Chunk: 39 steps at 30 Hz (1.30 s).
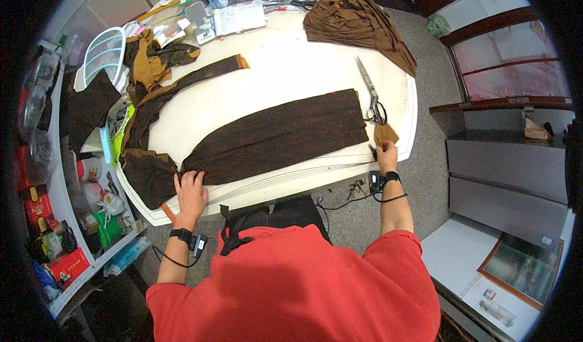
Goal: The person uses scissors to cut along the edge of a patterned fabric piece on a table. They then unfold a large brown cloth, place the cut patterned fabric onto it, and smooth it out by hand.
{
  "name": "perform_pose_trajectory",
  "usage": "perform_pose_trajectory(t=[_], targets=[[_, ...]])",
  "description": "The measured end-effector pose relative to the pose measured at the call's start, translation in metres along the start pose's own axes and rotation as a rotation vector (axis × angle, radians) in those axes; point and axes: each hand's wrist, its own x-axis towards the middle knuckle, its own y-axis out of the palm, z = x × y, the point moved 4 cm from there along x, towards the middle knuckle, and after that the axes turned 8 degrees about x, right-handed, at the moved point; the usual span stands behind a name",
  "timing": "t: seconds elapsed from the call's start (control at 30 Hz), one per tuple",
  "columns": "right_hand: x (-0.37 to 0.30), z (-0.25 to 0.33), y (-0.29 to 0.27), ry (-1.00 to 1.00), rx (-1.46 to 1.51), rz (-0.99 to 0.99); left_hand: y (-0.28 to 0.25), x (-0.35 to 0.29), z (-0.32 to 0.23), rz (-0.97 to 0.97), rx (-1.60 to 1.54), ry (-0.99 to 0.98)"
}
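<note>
A long dark brown piece of cloth [285, 132] lies flat across the white table [291, 57]. My left hand [191, 195] rests on its near left corner with the fingers spread, next to a bunched dark brown cloth [149, 175]. At the right end, my right hand [387, 155] has its fingers closed on a small tan cloth piece [385, 134]; part of that piece is hidden by the fingers. Just beyond it lies a pair of scissors [371, 93], blades pointing away. Thin dark lines run along the near table edge between my hands.
A pleated brown cloth [352, 23] hangs over the far right edge. A dark strip [200, 72], an open notebook [240, 17] and a mesh racket [104, 54] lie at the far left. Shelves with packages [67, 263] stand left, a grey cabinet [507, 184] right.
</note>
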Motion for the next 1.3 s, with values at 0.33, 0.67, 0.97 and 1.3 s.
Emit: perform_pose_trajectory(t=[0.33, 0.67, 0.97, 1.3], targets=[[-0.078, 0.064, -0.038, 0.421, 0.878, 0.836, 0.018, 0.004, -0.018, 0.123, 0.140, -0.302], [-0.131, 0.266, -0.106, -0.080, 1.108, 1.277, -0.183, 0.084, -0.245, 0.321, -1.577, 0.248], [-0.252, 0.387, -0.200, -0.640, 1.914, 2.225, -0.379, 0.014, -0.285, 0.091, -1.634, 1.045], [-0.259, 0.385, -0.233, -0.566, 1.872, 2.386, -0.381, 0.006, -0.315, 0.111, -1.876, 1.256]])
